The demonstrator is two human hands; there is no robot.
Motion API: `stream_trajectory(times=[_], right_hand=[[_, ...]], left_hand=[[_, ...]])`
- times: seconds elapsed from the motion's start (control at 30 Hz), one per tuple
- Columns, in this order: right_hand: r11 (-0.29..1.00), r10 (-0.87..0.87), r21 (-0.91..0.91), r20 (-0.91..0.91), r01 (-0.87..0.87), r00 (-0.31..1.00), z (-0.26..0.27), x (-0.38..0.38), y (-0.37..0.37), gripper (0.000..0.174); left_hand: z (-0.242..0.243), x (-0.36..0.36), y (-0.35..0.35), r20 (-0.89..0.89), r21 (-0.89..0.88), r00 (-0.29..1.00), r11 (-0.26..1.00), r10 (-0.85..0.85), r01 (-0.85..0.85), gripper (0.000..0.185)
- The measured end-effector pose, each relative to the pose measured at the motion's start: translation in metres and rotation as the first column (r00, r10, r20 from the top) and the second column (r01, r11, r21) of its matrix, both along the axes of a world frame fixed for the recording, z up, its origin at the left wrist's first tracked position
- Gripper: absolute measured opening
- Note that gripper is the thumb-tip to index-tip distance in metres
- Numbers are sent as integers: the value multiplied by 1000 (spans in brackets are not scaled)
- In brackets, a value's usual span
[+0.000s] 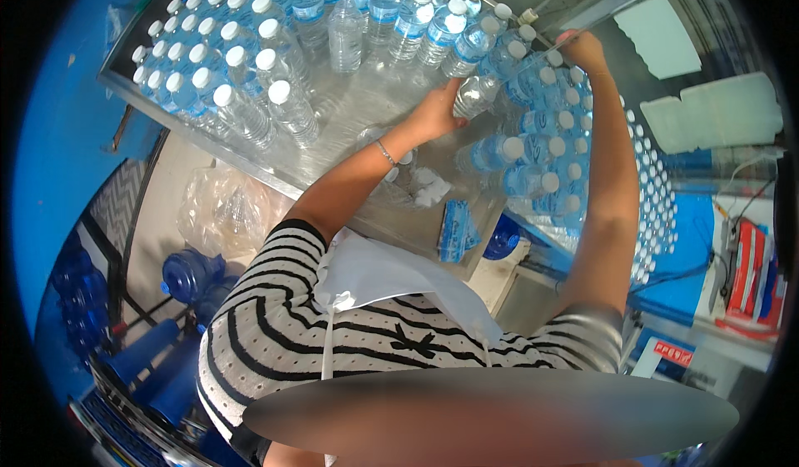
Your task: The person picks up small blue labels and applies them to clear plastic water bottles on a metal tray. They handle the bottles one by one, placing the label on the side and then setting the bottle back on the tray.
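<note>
My left hand (437, 111) grips a clear, unlabelled plastic bottle (477, 95), tilted, over a wet stainless steel tray table (381, 86). Up and to the right, my right hand (583, 52) is curled at a thin clear tube (543, 55) that slopes down toward this bottle's mouth; the fingertips are partly hidden. Another unlabelled bottle (345, 36) stands upright at the back, a thin tube coming down to its top. Rows of white-capped water bottles (234, 114) fill the left side of the table. Capped bottles with blue labels (540, 120) crowd the right side.
Crumpled clear plastic (431, 186) and a stack of blue labels (457, 230) lie on the near part of the table. A clear plastic bag (225, 208) and blue water jugs (193, 276) are below left. More capped bottles (652, 198) stand beyond my right arm.
</note>
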State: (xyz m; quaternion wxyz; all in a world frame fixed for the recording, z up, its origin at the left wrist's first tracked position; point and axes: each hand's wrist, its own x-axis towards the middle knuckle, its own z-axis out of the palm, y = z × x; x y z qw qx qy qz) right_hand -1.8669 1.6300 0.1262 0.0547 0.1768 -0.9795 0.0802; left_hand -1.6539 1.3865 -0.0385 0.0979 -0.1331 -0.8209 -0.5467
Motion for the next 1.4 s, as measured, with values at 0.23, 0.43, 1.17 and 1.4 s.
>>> stream_trajectory(times=[0.23,0.43,1.17,1.4], right_hand=[[977,-95,210,613,-46,784,-38,-82,-8,11],[965,-49,225,662,-136,748,-53,-95,-13,16],[279,471,-912,-144,-301,870,13,229,-100,30],[-616,636,-760,-321,210,702,-19,267,-136,32]], left_hand=[[7,7,0,125,-20,992,999,33,-31,80],[-2,9,4,42,-19,996,996,83,-82,86],[94,65,-33,172,193,967,969,-188,155,61],[105,93,-54,-107,968,179,-61,-978,245,60]])
